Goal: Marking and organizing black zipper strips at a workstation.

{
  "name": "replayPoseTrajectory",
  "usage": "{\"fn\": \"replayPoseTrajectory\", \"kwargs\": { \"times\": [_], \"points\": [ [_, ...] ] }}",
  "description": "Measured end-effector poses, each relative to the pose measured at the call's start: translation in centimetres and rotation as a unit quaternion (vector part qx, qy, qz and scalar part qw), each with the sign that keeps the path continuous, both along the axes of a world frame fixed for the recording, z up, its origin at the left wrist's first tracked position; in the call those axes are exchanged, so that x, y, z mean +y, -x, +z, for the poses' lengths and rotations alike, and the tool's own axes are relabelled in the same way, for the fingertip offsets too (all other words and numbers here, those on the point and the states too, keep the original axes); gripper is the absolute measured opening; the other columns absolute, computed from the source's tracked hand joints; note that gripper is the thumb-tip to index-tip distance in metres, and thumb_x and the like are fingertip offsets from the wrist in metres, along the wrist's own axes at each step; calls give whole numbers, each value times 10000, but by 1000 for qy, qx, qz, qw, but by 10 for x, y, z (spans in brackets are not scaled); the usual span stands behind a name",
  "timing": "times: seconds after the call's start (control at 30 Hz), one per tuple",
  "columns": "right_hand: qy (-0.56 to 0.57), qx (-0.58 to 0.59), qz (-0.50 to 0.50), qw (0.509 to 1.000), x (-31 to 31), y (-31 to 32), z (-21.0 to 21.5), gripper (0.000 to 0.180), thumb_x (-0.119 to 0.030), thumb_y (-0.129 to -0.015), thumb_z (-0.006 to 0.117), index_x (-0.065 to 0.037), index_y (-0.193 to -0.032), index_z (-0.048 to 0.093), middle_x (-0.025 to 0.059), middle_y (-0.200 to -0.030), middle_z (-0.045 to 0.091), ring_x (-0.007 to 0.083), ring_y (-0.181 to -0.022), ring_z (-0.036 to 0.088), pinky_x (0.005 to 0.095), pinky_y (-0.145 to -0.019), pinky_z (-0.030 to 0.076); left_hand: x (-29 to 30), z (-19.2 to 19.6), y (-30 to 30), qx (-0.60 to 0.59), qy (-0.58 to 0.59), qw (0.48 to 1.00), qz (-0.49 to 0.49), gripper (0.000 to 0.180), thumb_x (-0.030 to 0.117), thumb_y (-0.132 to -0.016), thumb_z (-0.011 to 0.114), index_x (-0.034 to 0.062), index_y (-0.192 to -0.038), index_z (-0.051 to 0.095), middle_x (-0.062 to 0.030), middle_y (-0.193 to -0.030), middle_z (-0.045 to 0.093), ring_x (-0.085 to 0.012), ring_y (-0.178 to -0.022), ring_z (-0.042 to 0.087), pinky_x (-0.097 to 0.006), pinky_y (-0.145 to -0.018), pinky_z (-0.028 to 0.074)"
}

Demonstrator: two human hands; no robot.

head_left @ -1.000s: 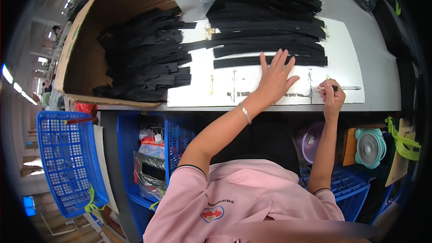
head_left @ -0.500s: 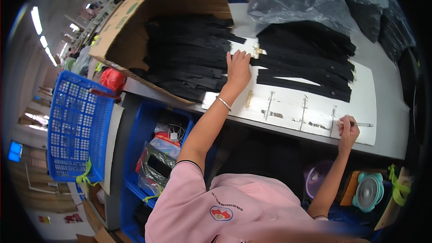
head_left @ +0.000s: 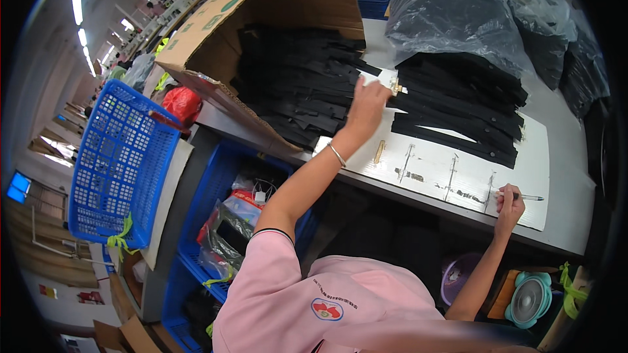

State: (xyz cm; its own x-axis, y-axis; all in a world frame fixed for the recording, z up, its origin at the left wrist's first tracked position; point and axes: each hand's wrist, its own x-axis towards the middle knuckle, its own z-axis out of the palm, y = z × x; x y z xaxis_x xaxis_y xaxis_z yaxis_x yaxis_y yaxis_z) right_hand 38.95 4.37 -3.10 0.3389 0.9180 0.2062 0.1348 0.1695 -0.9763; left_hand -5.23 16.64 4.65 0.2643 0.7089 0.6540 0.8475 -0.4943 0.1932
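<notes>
The left hand (head_left: 367,106) is reaching out and pinching a black strip (head_left: 307,101) on the pile spilling from the tipped cardboard box (head_left: 261,6). The right hand (head_left: 507,204) is gripping a pen (head_left: 527,197) on the white board (head_left: 451,163), near the table's front edge. The pile is sitting loose, so a quick tug could be dragging other strips off toward the blue basket (head_left: 118,163). The pen could be rolling off too. Open room is lying on the board between both hands.
</notes>
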Motion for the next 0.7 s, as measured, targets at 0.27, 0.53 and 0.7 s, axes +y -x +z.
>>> {"fn": "replayPoseTrajectory", "kwargs": {
  "times": [0.27, 0.53, 0.7],
  "points": [
    [-29, -14, -10, 999, -4, 8, 7, 244, -230, -1083, 567, -46, -1170, 701, -7, -754, 584, 19, -554, 420, 189, -501, 333, -87, -29, -118, -42, 145, 950, -272, 267, -29, -845, 595, 76, -1068, 697, -81, -1031, 640, -311, -1024, 580, -422, -950, 434],
    [-170, -478, -66, 859, -46, 94, 17, 354, 17, -850, 728, -64, -1194, 719, 85, -1162, 750, 292, -1113, 689, 421, -929, 521, -105, -52, -173, -146, 91, 957, -235, 224, 47, -833, 606, 50, -1045, 677, -109, -1005, 646, -319, -1007, 608, -435, -922, 467],
    [-150, -534, -55, 830, -50, 95, 24, 437, -50, -809, 772, -85, -1234, 674, 68, -1273, 708, 254, -1224, 631, 435, -1049, 444, -126, -40, -152, 3, 126, 979, -163, 345, 90, -952, 611, 16, -1287, 637, -119, -1406, 596, -327, -1358, 500, -579, -1197, 264]
  ]
}}
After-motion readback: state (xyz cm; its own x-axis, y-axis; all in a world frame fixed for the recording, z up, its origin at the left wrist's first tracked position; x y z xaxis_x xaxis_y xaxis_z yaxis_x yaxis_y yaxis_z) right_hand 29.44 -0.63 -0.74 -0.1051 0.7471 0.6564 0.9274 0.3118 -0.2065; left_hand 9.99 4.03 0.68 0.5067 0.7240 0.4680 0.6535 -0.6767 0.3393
